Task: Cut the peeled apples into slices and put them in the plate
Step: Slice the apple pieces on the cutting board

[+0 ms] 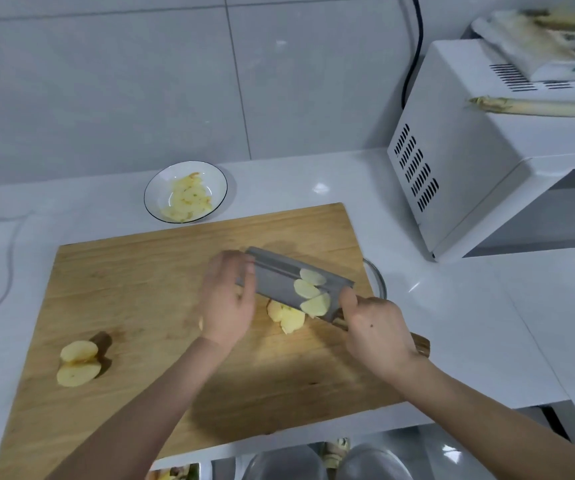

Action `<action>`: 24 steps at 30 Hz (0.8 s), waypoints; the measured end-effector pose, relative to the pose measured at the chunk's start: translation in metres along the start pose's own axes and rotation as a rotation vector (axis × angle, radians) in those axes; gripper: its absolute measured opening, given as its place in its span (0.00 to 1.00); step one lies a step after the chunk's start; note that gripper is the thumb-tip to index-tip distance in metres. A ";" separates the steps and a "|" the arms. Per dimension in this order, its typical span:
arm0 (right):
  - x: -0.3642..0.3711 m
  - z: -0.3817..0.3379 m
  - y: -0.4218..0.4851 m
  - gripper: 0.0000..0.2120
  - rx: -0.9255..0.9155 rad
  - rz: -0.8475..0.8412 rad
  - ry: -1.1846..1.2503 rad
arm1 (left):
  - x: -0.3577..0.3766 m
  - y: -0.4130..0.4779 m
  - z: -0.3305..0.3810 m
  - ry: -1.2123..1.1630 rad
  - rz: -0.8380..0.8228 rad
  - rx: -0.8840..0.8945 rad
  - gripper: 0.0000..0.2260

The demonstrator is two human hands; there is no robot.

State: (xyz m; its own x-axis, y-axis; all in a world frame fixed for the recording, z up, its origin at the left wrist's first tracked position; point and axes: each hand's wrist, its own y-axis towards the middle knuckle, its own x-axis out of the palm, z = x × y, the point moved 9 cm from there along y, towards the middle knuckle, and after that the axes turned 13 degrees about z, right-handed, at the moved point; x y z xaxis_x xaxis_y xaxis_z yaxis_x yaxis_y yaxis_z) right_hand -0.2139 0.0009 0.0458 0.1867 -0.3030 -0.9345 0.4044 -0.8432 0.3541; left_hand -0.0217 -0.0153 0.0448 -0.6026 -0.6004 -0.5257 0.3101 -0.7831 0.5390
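While the right hand [376,327] grips the knife [279,275] carrying three slices [308,289], the left hand [227,299] touches its far end, grip unclear; the plate [222,181] lies ahead-left.

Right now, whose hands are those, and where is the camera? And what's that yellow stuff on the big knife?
Those are a person's own two hands, with no machine. The one picture comes from a camera worn on the person's head, looking down, so you see what they see. The right hand grips the handle of a cleaver, and the left hand holds the blade's far end. Three apple slices ride on the flat blade. More cut apple lies under it on the wooden cutting board. Two bigger apple pieces wait near the board's left edge. Behind the board stands a white plate with slices already in it. The white box on the right is a microwave.
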 end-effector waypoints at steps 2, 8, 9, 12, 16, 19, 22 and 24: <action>0.002 -0.002 0.000 0.21 -0.016 -0.016 -0.001 | 0.036 -0.017 0.033 0.004 -0.224 0.159 0.17; 0.001 -0.003 -0.002 0.13 -0.062 0.050 -0.039 | 0.093 -0.061 0.054 0.091 -0.541 0.349 0.19; 0.002 -0.002 -0.002 0.13 -0.068 0.057 -0.048 | 0.095 -0.061 0.053 0.079 -0.562 0.335 0.19; 0.006 -0.002 -0.006 0.20 -0.069 0.028 -0.051 | 0.093 -0.058 0.055 0.021 -0.581 0.306 0.19; 0.003 -0.001 -0.005 0.18 -0.088 0.055 -0.051 | 0.087 -0.043 0.044 -0.053 -0.543 0.220 0.14; 0.003 0.005 -0.006 0.15 -0.072 0.033 -0.066 | 0.084 -0.032 0.033 -0.046 -0.506 0.207 0.10; 0.004 0.011 -0.007 0.18 -0.043 -0.015 -0.085 | 0.085 -0.029 0.022 -0.030 -0.506 0.200 0.08; 0.003 0.017 -0.009 0.20 -0.026 -0.016 -0.079 | 0.084 -0.026 0.013 -0.037 -0.487 0.154 0.08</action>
State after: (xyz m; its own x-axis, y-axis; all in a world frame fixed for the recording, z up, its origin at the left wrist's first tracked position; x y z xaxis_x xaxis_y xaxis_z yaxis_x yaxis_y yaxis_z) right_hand -0.2321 -0.0001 0.0390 0.1092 -0.3246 -0.9395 0.4299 -0.8368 0.3391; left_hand -0.0905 -0.0432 -0.0051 -0.6764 -0.1636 -0.7181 -0.1236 -0.9360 0.3296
